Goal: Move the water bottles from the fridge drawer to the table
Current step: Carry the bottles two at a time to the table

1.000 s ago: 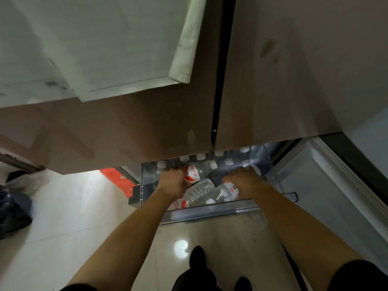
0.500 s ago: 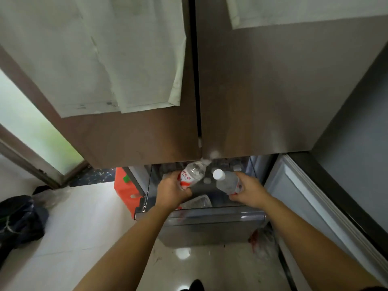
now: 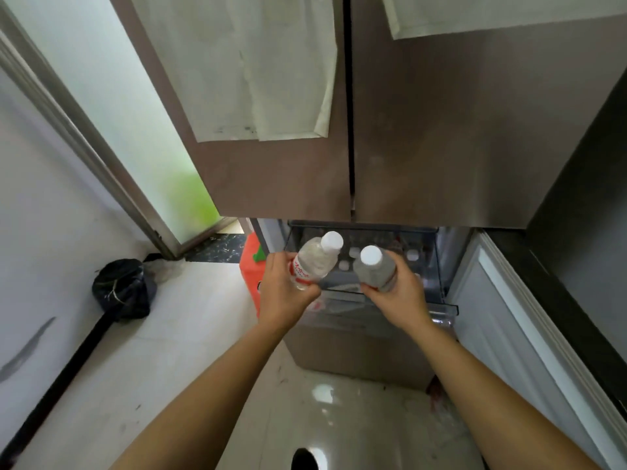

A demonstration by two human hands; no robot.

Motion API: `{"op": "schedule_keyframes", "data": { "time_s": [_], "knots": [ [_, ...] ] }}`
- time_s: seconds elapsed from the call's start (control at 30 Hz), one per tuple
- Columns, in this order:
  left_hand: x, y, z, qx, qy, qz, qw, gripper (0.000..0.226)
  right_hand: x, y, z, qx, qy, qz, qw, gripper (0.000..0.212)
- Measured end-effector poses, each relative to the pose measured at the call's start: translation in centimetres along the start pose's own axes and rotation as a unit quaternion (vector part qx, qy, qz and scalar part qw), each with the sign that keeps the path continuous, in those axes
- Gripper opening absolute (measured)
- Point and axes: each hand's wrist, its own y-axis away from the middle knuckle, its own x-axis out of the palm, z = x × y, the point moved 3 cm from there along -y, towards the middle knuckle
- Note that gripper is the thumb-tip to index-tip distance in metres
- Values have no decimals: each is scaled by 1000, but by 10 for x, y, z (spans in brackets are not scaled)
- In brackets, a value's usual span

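My left hand [image 3: 285, 295] grips the left bottle [image 3: 314, 262], my right hand [image 3: 398, 298] the right bottle [image 3: 375, 271], over the drawer [image 3: 441, 307]; I'd hold firm and step back clear before turning for the desk.

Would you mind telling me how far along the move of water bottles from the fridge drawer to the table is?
Early on. Done: the fridge drawer stands open. In hand: the left hand grips a red-labelled bottle and the right hand a second bottle, both above the drawer. Left: neither has reached the table, which is out of view, and white caps of more bottles show in the drawer.
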Motion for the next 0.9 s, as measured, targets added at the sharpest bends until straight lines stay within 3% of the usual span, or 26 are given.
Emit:
{"op": "schedule_keyframes", "data": {
  "time_s": [0.23,0.4,0.67,0.9],
  "knots": [
    [-83,47,27,-59,69,-83,992,66,59,31,60,-39,-30,19,999,73],
    [-169,90,83,-101,113,-147,978,60,137,74,112,-86,-2,53,995,74],
    [-363,210,221,-158,125,-303,931,59,321,204,218,-167,21,116,979,69],
    [-503,315,322,-196,70,-376,903,71,496,310,297,-219,43,216,951,63]
  ]
}}
